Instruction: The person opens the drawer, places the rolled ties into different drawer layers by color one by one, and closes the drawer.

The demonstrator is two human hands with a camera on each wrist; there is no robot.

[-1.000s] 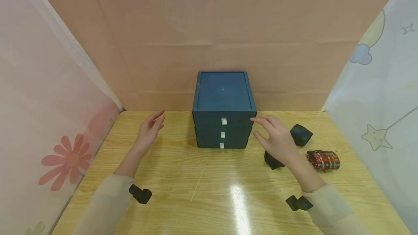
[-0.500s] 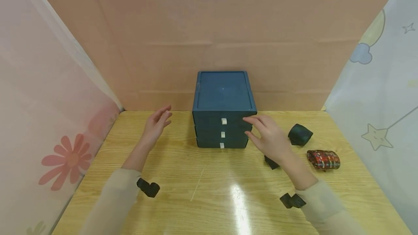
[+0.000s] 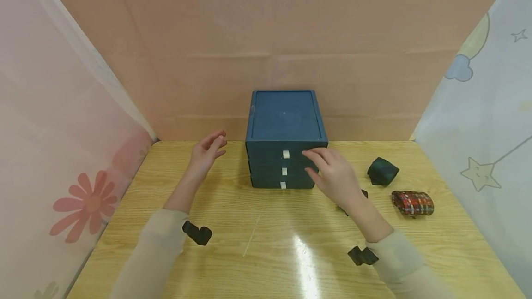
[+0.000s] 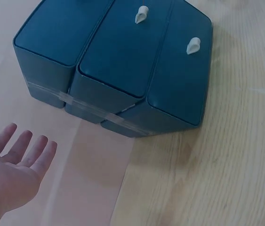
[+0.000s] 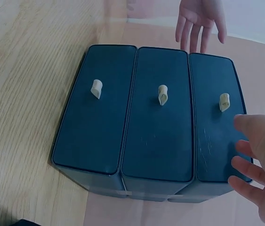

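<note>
**Risk Notice: Approach to the Top Drawer of the Drawer Unit**

We are holding both hands near the dark blue drawer unit (image 3: 284, 140), which is standing at 12 o'clock on the wooden surface (image 3: 266, 243), close against the back panel (image 3: 266, 36). All three drawers are sitting flush.

Our right hand (image 3: 332, 176) is hovering at the right part of the top drawer front, fingers extended and loosely spread, gripping nothing; its fingertips are lying just beside the top white pull tab (image 3: 285, 154). We cannot tell whether they are touching the drawer face. Our left hand (image 3: 205, 153) is hanging at 10 o'clock from the unit, flat and relaxed, holding nothing and clear of the unit's side.

Likely faults, in our judgement:

- The tab is small. A shallow pinch is likely to slip off.
- The unit is not being braced. A pull may drag the whole unit toward 6 o'clock instead of opening the drawer.
- The dark rolled item (image 3: 382, 171) and the patterned roll (image 3: 412, 203) are lying at 3 o'clock; a withdrawing right forearm may knock them.
</note>
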